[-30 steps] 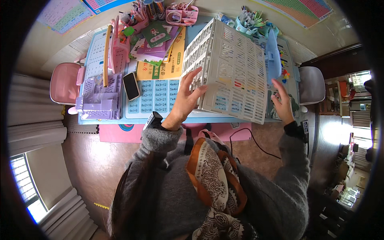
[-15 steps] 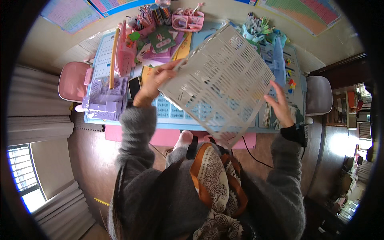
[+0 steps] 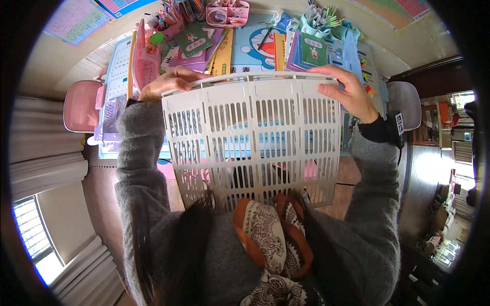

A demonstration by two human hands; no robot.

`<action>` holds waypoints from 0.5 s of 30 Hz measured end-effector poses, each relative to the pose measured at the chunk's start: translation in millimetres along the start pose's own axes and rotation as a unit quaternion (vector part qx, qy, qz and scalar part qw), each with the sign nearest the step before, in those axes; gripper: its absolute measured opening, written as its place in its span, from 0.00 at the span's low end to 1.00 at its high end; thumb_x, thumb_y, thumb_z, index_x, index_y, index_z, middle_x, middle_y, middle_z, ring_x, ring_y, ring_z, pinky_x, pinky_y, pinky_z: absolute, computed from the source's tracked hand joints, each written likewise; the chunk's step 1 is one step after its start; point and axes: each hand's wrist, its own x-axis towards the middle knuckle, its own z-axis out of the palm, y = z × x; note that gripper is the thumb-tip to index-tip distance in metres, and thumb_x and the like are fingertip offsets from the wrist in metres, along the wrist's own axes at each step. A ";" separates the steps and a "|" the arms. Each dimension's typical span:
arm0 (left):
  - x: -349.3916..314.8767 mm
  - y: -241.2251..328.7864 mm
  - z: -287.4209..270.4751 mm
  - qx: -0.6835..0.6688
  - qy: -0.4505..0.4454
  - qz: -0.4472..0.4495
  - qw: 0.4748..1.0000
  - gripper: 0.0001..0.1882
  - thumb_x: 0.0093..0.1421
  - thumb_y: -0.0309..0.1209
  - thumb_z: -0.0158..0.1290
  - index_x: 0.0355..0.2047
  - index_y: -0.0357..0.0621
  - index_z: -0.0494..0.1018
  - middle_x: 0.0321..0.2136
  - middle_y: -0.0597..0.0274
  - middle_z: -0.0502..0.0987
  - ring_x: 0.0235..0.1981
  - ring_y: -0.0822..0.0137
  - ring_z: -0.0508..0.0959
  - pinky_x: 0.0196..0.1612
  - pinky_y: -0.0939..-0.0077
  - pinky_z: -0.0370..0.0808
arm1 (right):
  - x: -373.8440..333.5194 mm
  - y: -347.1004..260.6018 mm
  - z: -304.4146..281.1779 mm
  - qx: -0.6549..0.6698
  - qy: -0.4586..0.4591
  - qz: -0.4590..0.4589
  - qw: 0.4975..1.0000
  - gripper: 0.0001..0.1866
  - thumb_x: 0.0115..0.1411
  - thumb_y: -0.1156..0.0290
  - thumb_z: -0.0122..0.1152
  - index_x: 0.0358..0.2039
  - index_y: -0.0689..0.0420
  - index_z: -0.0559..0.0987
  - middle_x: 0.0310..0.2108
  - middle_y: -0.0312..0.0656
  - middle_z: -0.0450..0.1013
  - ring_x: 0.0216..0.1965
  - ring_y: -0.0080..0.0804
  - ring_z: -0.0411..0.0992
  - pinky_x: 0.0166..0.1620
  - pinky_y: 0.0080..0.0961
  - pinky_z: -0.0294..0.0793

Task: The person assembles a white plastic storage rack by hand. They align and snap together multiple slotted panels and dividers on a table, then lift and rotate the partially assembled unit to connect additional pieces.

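Note:
A large white slotted plastic basket (image 3: 255,137) is held up close in front of me, its rim toward the desk and its base toward my chest. My left hand (image 3: 168,81) grips the rim at its far left corner. My right hand (image 3: 344,92) grips the rim at its far right corner. Grey knit sleeves cover both forearms, and a black band sits on my right wrist. Through the slots I see the blue desk mat. The basket hides much of the near desk.
The desk (image 3: 245,41) is crowded with books, green notebooks (image 3: 191,41), a pink pencil holder (image 3: 227,13), and a blue cup of pencils (image 3: 319,20). Pink chairs stand at left (image 3: 81,104) and right (image 3: 406,104). A patterned orange scarf (image 3: 270,239) hangs at my chest.
The basket swung from a tilt at the right of the desk to level and centred, nearer my chest. My left hand shifted to the left rim corner, my right hand rose to the right corner.

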 end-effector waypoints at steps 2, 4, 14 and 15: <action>-0.7 17.4 11.2 0.106 0.018 -0.007 0.994 0.27 0.48 0.35 0.55 0.49 0.36 0.73 0.44 0.54 0.77 0.40 0.65 0.76 0.46 0.77 0.71 | -4.0 -2.9 10.3 -0.108 0.084 -0.069 0.988 0.17 0.55 0.69 0.64 0.43 0.62 0.76 0.38 0.40 0.74 0.39 0.24 0.72 0.40 0.22 0.74; -3.7 44.4 29.7 0.221 0.029 -0.021 0.975 0.25 0.56 0.38 0.54 0.52 0.37 0.71 0.43 0.53 0.77 0.41 0.69 0.75 0.46 0.74 0.71 | -8.4 -8.9 15.7 -0.146 0.103 -0.057 0.982 0.17 0.54 0.68 0.66 0.42 0.63 0.76 0.37 0.42 0.74 0.38 0.26 0.73 0.40 0.23 0.73; 19.9 54.8 139.2 0.585 0.294 0.120 0.746 0.24 0.53 0.44 0.58 0.45 0.41 0.73 0.37 0.55 0.74 0.41 0.54 0.72 0.47 0.60 0.68 | -5.0 -30.5 41.6 -0.419 0.162 -0.175 0.876 0.24 0.49 0.53 0.67 0.39 0.57 0.75 0.33 0.40 0.73 0.33 0.36 0.73 0.35 0.28 0.73; 21.6 54.7 138.7 0.583 0.302 0.118 0.745 0.25 0.52 0.43 0.59 0.46 0.40 0.72 0.39 0.55 0.74 0.43 0.54 0.72 0.47 0.61 0.67 | -2.2 -31.0 43.1 -0.423 0.160 -0.174 0.875 0.24 0.49 0.53 0.67 0.39 0.57 0.75 0.34 0.40 0.72 0.34 0.36 0.72 0.35 0.28 0.72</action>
